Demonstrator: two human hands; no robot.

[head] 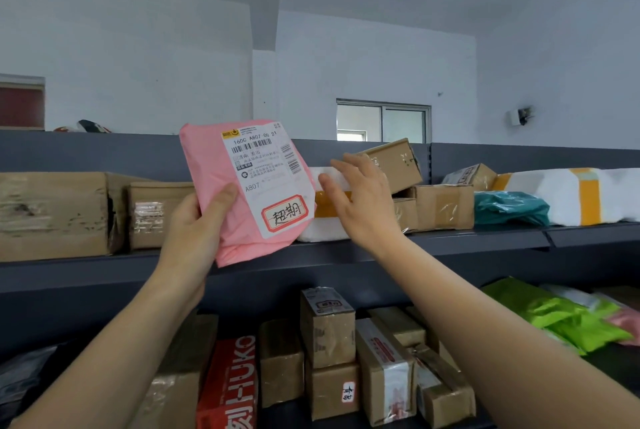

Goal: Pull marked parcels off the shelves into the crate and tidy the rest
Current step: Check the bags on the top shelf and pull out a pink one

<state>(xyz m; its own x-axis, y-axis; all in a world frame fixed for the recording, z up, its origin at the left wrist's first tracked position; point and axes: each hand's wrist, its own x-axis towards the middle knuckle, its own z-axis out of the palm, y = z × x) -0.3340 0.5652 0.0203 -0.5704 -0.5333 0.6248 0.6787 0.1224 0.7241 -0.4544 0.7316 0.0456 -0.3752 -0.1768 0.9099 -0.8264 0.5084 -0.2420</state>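
While the left hand (194, 224) holds it up in front of the upper shelf (450, 241), the pink parcel (214, 193) stands almost upright, its long axis running top to bottom and its top leaning a little to the left. The fingers are curled behind its lower left edge and the thumb lies across the front. Its white label (266, 168) faces the camera, barcode end up, with a red-bordered sticker (284, 213) bearing handwriting at the lower end.

The right hand (360, 200) is raised just right of the parcel, apart from the left hand, with its fingers spread, loose and holding nothing. It is in front of a white package (323, 231) on that shelf; whether it touches it I cannot tell.

Also on the shelf are a big cardboard box (52, 213) at the left, a tilted box (391, 165) behind the right hand and a teal bag (509, 208) further right. Below the shelf are a red box (228, 383) and green bags (554, 317).
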